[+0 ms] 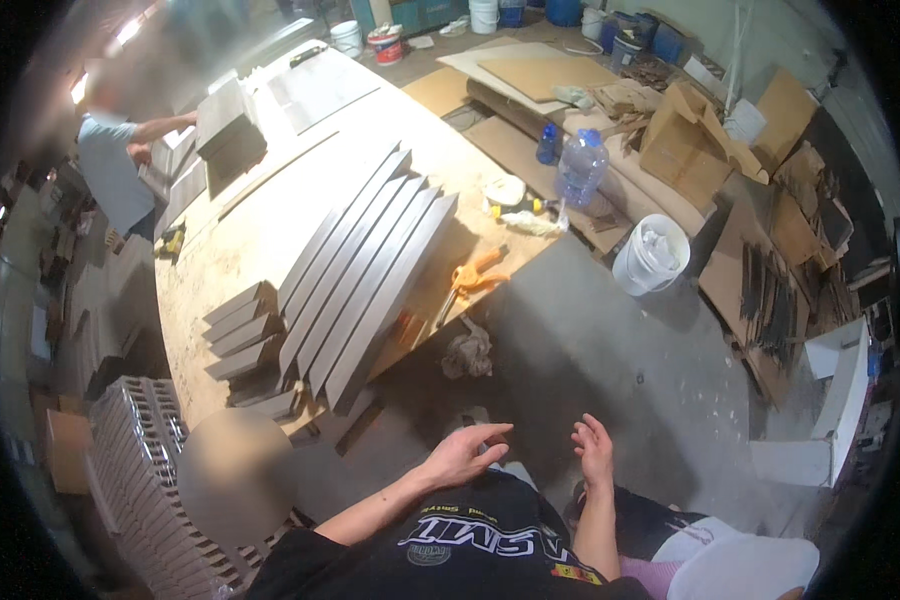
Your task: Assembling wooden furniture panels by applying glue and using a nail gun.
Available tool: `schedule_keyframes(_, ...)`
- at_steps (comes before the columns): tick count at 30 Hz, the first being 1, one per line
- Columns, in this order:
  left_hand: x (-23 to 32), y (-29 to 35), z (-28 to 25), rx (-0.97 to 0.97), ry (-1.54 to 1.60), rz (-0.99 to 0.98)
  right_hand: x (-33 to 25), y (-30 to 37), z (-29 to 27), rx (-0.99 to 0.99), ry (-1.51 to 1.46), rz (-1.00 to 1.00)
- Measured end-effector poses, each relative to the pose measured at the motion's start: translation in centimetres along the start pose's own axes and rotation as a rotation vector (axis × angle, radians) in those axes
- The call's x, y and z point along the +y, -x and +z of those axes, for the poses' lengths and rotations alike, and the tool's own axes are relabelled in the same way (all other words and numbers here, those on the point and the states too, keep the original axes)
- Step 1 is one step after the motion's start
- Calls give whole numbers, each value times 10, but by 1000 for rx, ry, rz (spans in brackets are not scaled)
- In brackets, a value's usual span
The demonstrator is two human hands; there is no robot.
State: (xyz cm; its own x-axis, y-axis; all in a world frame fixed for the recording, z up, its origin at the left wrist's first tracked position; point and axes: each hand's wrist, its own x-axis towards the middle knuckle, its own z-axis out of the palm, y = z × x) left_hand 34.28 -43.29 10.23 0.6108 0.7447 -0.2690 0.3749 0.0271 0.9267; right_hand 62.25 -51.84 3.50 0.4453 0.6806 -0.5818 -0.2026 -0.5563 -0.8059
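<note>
My left hand (467, 453) is held in front of my body, just past the table's near corner, with fingers stretched out and thumb apart. To its right, my right hand (594, 452) is raised with its fingers loosely bent and spread. Neither one holds or touches anything. Nearest to them on the wooden table (210, 215) lies a row of long grey metal profiles (370, 280), side by side and slanting away. Shorter grey profiles (245, 335) sit at their left end. An orange clamp (475, 272) rests near the table's right edge.
A co-worker (120, 170) stands far left, hands at a stack of grey panels (228, 120). Another person in a white cap (745, 560) is close at my right. A white bucket (652, 255), a large water bottle (582, 168) and cardboard boxes (692, 140) are off to the right.
</note>
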Motion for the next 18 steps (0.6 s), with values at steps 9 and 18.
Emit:
schedule_keyframes(9,25,-169,26,-104,-4,-31,-100,-130,-1,-209,3,-237)
schedule_keyframes(18,105,-414,22,-44,233,82,-185,-302,-71,-399,680,-265)
